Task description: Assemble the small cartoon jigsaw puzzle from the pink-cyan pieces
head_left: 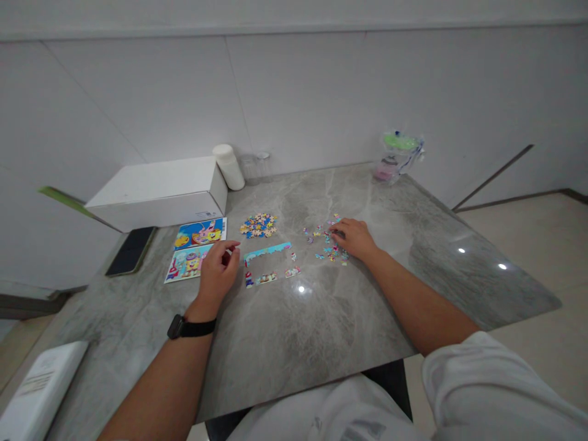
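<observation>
My left hand (pixel 220 269), with a black watch (pixel 192 327) on its wrist, is closed loosely at the right edge of the printed picture sheet (pixel 186 265). Whatever its curled fingers may hold is hidden. Just right of it lies a partly joined jigsaw frame (pixel 267 250), with a light-blue top strip and separate joined bits along the bottom. My right hand (pixel 356 237) reaches down among loose puzzle pieces (pixel 331 253), fingers bent and fingertips touching the pile. Any piece between those fingertips is too small to make out. Another heap of puzzle pieces (pixel 259 225), blue, yellow and pink, lies beyond the frame.
A long white box (pixel 156 190) stands at the back left, beside a white cylinder (pixel 228 167) and clear glasses (pixel 262 166). A dark phone (pixel 131 252) lies left of the sheet. A plastic bag (pixel 399 158) sits at the back right. A white case (pixel 41 389) is near left.
</observation>
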{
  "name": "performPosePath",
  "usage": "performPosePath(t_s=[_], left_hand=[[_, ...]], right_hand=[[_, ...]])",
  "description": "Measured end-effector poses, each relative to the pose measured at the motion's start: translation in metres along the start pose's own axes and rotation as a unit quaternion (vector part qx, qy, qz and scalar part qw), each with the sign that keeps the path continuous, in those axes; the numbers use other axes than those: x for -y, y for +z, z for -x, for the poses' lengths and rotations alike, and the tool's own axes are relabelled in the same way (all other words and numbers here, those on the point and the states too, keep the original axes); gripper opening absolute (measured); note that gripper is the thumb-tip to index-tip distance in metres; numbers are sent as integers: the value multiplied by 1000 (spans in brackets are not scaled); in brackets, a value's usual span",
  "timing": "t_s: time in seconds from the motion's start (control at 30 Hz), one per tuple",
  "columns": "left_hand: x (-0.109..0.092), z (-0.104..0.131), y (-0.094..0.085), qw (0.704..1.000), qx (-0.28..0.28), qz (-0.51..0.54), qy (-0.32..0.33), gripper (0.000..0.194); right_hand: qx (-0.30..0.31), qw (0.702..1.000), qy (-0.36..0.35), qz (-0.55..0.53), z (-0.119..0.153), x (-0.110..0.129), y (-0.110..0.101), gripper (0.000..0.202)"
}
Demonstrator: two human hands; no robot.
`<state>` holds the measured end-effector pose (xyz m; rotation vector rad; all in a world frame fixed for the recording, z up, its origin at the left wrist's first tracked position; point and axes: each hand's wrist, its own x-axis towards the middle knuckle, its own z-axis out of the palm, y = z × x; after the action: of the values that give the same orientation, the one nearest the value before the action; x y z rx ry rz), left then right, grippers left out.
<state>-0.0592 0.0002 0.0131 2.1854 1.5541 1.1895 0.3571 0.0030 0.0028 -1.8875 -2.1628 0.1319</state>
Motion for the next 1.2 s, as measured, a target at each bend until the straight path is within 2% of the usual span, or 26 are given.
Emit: performPosePath(t_s=[0.13,0.27,0.37,0.63,0.9,1.2], left_hand=[[1,-1,1,1000,-8,1,-5,20],[2,-2,1,1000,-21,4,-16,21],[1,-2,1,999,-26,12,-25,22],[3,-4,5,998,-31,21,-55,25],[9,-4,8,996,-50,42,-54,25],[18,-6,13,995,-64,53,-62,24]], right_hand=[[-6,1000,11,4,-1,-2,2,28],[-52,997,49,-3,-1,-8,3,36],[-74,995,68,-4,-1,-11,2,32],[-27,1000,8,12,-3,-4,2,29],[-53,995,65,55,0,-6,-2,31],[-21,998,24,57,1,-2,-1,25]])
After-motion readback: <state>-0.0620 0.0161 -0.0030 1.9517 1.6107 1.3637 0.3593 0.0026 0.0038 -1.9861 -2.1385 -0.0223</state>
